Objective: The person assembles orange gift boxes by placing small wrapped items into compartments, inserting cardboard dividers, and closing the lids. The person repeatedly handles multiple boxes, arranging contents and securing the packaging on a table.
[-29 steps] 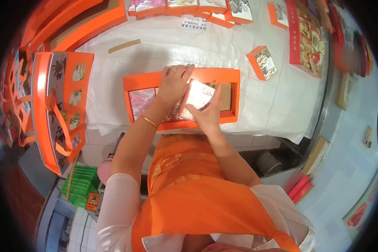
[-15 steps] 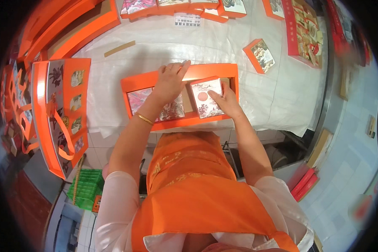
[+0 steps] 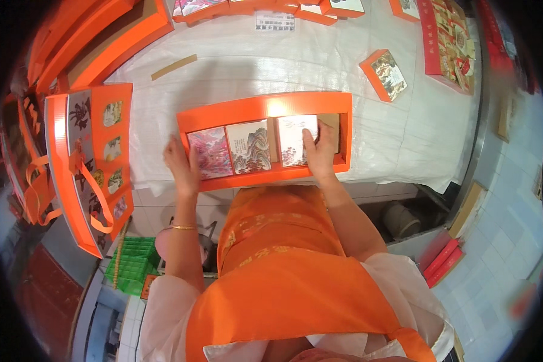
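A long orange gift box (image 3: pixel 271 104) lies open in front of me. In it sit a pink landscape-printed small box (image 3: pixel 210 152) and a white one with grey mountains (image 3: pixel 250 148). My right hand (image 3: pixel 321 154) is closed on another white small box (image 3: pixel 292 140), thumb on its face and fingers along its right side. That box is in the right part of the gift box, with bare brown lining (image 3: pixel 329 123) beyond it. At the gift box's left end is my left hand (image 3: pixel 184 169), thumb and fingers apart, empty, close to the outer wall.
An orange carrying box with a ribbon handle (image 3: pixel 90 163) stands at the left. Orange trays (image 3: pixel 120 45) are at the back left. A small orange-sided box (image 3: pixel 384 75) and a red box of packets (image 3: pixel 447 45) lie to the right. A brown cardboard strip (image 3: pixel 174 67) is on the sheet.
My left hand has moved from the gift box's far rim to its left end, uncovering two small boxes. The small box under my right hand now lies straighter and lower in the gift box.
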The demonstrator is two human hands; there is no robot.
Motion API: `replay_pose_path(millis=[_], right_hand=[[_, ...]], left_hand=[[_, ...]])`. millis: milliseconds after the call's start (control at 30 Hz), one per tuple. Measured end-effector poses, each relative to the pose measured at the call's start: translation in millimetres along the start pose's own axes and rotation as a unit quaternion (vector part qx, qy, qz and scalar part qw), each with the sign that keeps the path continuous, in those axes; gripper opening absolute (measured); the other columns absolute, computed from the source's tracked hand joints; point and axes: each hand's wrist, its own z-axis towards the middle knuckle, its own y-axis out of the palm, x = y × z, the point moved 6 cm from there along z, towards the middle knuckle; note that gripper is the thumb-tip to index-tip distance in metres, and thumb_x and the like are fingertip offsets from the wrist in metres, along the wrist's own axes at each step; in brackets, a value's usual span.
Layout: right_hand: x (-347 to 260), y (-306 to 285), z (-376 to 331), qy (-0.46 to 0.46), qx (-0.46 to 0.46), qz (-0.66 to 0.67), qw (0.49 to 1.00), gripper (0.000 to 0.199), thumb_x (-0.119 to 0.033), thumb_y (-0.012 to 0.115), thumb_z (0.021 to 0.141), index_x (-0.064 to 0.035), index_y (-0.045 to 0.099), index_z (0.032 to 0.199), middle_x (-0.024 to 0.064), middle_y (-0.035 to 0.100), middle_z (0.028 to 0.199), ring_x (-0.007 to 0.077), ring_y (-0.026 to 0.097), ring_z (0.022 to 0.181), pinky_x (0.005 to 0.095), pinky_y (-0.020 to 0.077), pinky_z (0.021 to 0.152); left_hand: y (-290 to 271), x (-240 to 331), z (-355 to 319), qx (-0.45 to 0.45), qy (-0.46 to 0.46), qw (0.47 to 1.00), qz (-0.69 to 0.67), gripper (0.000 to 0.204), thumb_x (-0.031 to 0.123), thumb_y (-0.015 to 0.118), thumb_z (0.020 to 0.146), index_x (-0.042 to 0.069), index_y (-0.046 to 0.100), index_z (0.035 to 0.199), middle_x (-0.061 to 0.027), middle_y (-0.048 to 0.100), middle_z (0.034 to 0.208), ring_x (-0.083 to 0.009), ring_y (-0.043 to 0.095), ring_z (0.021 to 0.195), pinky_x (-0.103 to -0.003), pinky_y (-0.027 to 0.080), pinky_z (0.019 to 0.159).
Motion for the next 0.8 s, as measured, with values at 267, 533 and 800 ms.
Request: replay_pose_path(millis=[267,533,800], right_hand=[[-42.9,23.5,-4.6,-0.045,-0.01,-0.076,0.996,0.053,-0.017,0.065,0.09,0.0096,0.045,0.131,0.0292,0.048,0.121,0.0441,0.044,0.113,0.0514,0.0351,0.102],[-81.9,-116.7,75.5,-0.197,0.111,-0.146,0.963,0.034,-0.017,0.067,0.089,0.0016,0.061,0.118,0.0213,0.063,0.113,0.0407,0.058,0.109,0.0472,0.045,0.096],[12.5,-189.8,184.7,-0.044,0.075,-0.392,0.916,0.111,-0.034,0.089,0.068,-0.0094,0.025,0.156,0.0237,0.041,0.141,0.0405,0.039,0.13,0.0469,0.0371,0.109]], left_hand=[[11.6,12.5,-13.4,-0.03,-0.071,0.993,-0.086,0.058,0.019,0.062,0.094,-0.006,0.039,0.141,-0.0269,0.047,0.129,-0.0418,0.043,0.122,-0.049,0.033,0.107],[13.3,8.7,-21.0,0.002,-0.046,0.992,-0.114,0.059,0.019,0.062,0.094,-0.007,0.039,0.142,-0.0269,0.048,0.13,-0.0415,0.045,0.121,-0.048,0.034,0.107],[-0.7,28.9,-9.8,0.014,-0.033,0.999,-0.022,0.06,0.016,0.063,0.093,-0.008,0.038,0.143,-0.0256,0.046,0.136,-0.04,0.042,0.128,-0.048,0.031,0.11]])
